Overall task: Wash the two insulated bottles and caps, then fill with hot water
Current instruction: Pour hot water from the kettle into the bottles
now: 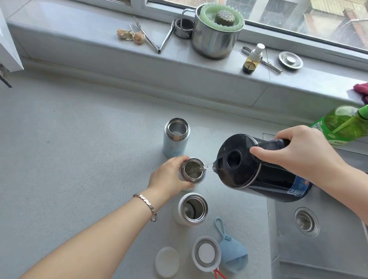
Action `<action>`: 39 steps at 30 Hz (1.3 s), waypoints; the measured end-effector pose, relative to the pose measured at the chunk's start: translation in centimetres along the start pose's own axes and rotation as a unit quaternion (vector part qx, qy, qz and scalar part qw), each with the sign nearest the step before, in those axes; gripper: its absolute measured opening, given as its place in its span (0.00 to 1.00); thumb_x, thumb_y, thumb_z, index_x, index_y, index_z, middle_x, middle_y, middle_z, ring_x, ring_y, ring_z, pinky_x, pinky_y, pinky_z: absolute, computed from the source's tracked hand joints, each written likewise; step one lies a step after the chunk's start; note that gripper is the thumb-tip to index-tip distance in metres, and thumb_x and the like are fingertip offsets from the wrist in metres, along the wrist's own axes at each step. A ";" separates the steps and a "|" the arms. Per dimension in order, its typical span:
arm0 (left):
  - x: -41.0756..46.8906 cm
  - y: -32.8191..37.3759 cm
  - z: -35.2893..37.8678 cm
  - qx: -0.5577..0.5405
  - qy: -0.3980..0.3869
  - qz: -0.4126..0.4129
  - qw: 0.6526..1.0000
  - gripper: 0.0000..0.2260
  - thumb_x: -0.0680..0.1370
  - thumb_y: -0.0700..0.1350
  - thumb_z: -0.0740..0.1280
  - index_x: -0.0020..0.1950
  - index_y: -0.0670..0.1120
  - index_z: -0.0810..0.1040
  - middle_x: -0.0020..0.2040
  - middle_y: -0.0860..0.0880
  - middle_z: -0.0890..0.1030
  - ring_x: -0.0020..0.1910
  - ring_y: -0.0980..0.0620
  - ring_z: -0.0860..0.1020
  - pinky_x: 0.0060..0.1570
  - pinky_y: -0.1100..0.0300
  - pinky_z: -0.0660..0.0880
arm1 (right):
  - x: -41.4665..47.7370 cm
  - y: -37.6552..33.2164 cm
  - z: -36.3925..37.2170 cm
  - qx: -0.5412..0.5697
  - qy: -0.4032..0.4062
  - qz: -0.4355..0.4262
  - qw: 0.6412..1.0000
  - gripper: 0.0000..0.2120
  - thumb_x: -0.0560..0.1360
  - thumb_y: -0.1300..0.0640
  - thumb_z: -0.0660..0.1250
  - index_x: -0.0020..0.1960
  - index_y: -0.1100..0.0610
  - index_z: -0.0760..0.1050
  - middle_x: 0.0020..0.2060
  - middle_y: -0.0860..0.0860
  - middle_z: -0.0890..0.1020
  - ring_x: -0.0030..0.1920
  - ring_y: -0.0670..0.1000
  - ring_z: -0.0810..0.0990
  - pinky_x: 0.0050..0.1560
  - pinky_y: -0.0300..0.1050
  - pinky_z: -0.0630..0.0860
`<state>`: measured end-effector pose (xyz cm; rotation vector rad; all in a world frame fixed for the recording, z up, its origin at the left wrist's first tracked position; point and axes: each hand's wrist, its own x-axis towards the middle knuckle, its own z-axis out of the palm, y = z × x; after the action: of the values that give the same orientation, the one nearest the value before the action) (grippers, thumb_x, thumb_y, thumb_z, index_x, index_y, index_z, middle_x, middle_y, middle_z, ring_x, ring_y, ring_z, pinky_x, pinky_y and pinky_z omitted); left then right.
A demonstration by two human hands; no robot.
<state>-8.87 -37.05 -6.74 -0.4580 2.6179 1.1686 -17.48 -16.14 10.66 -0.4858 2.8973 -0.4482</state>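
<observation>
Insulated bottle (189,172) taking water from a tilted black kettle (243,172)
Left hand (169,178) wraps the bottle on the tabletop (68,149); right hand (297,151) grips the kettle's handle (both hands clamped).

Left hand (168,178) is curling round a bottle (191,171), forearm extending from lower left. Right hand (295,151) is gripping a kettle (243,167) by its handle, thumb lying forward, forearm entering from right.
</observation>
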 end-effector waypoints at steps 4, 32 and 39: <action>-0.1 0.1 0.0 -0.008 -0.002 0.004 1.000 0.30 0.66 0.52 0.75 0.66 0.57 0.69 0.63 0.57 0.73 0.61 0.54 0.74 0.55 0.57 0.72 | 0.0 0.2 0.3 0.002 0.001 -0.004 1.000 0.25 0.62 0.40 0.70 0.24 0.59 0.63 0.20 0.50 0.62 0.26 0.52 0.61 0.29 0.45 0.60; 4.4 4.7 1.0 0.060 0.012 0.047 0.997 0.28 0.67 0.53 0.74 0.63 0.49 0.70 0.57 0.50 0.79 0.57 0.47 0.76 0.51 0.57 0.71 | -3.8 8.7 3.8 0.363 0.089 0.195 0.907 0.20 0.64 0.49 0.76 0.35 0.67 0.76 0.28 0.55 0.72 0.32 0.51 0.69 0.36 0.54 0.77; 3.4 4.3 -0.7 0.000 -0.025 0.039 0.999 0.33 0.69 0.50 0.75 0.70 0.51 0.65 0.67 0.48 0.73 0.60 0.47 0.75 0.60 0.54 0.71 | -4.5 8.1 4.0 0.367 0.089 0.143 0.915 0.18 0.69 0.56 0.74 0.38 0.73 0.75 0.28 0.55 0.70 0.30 0.48 0.66 0.28 0.36 0.66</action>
<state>-13.65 -35.47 -4.57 -0.3243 2.6140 1.1868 -14.75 -8.33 4.82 0.1029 2.5985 -1.4912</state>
